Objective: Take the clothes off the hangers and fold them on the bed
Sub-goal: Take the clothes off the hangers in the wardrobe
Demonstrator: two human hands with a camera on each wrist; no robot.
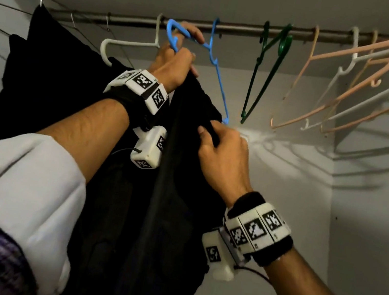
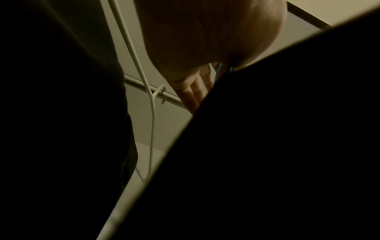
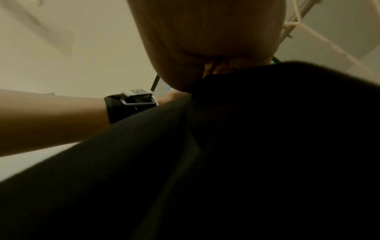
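Note:
A black garment (image 1: 170, 194) hangs on a blue hanger (image 1: 219, 79) just under the closet rod (image 1: 233, 29). My left hand (image 1: 174, 64) grips the blue hanger near its hook, at the top of the garment. My right hand (image 1: 223, 152) pinches the garment's shoulder edge near the hanger's lower right end. In the left wrist view the black garment (image 2: 267, 146) fills most of the picture, with my fingers (image 2: 195, 94) above it. In the right wrist view the black garment (image 3: 246, 162) hides my fingertips.
Another black garment (image 1: 39, 85) hangs at the left on a wire hanger. An empty white hanger (image 1: 128, 45), a green hanger (image 1: 265, 74) and several peach and white hangers (image 1: 348, 80) hang along the rod. Closet walls close in at the back and right.

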